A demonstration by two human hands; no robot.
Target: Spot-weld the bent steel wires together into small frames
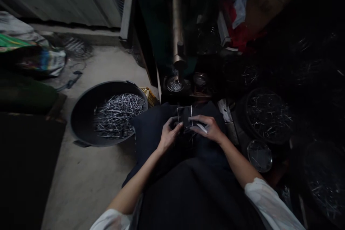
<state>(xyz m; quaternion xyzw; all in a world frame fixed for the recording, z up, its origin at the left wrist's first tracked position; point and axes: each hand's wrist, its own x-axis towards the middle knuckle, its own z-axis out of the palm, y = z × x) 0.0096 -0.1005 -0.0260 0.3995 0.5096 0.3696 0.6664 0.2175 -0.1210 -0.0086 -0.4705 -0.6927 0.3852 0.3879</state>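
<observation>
Over my lap, my left hand (171,133) pinches a thin bent metal wire piece (178,114) between thumb and fingers. Facing it, my right hand (208,127) is closed on several thin metal rods (201,127), and its fingertips touch an upright rod (191,111) beside the bent wire. Whether that rod and the bent wire are joined I cannot tell. Just ahead of my knees stands a machine with a metal ram (178,32) above a small round dish (175,84) of shiny bits.
A wide black tub (81,109) heaped with metal rods (120,113) stands on the floor at left, a yellow basket (149,95) behind it. At right are a dark container of rods (269,115) and a small round dish (260,156). Bags (51,61) lie at far left.
</observation>
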